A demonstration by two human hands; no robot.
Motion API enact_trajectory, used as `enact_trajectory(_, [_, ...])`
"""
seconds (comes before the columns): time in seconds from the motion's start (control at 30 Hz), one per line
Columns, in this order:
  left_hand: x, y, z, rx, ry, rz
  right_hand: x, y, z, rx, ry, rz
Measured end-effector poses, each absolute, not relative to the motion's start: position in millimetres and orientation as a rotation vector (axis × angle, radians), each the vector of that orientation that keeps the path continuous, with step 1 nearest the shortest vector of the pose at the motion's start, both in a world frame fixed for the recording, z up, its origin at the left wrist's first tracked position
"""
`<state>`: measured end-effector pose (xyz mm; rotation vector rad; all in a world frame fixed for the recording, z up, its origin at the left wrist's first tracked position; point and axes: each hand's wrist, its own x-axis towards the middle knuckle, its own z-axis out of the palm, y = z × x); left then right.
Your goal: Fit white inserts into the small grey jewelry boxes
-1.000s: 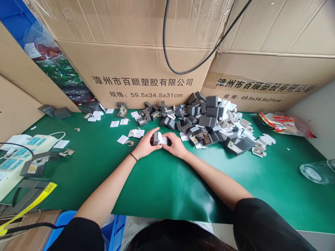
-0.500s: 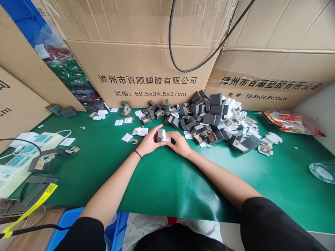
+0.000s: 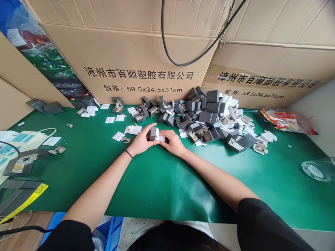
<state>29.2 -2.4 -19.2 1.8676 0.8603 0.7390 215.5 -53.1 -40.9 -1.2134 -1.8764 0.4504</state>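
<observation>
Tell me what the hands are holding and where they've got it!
A small box: left fingers hold its gray left side, right fingers its paler right side.

Black sleeves [image 3: 267, 218], thin dark left wristband [image 3: 129, 153]

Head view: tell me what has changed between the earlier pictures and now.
Only the framing visibly changed: the camera tilted, so the scene sits slightly higher in the picture. Nothing was taken hold of or let go. The left hand and right hand remain on the box; the pile, cards and glass lie as they were.
</observation>
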Motion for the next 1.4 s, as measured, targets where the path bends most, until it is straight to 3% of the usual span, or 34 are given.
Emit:
enact_trajectory(0.7, [27, -1, -20, 1.825, 0.821, 0.735, 214, -55, -40, -1.248, -1.884, 0.441])
enact_trajectory(1.4, [18, 8, -14, 1.713, 0.684, 0.513, 212, -65, -24, -1.321, -2.062, 0.28])
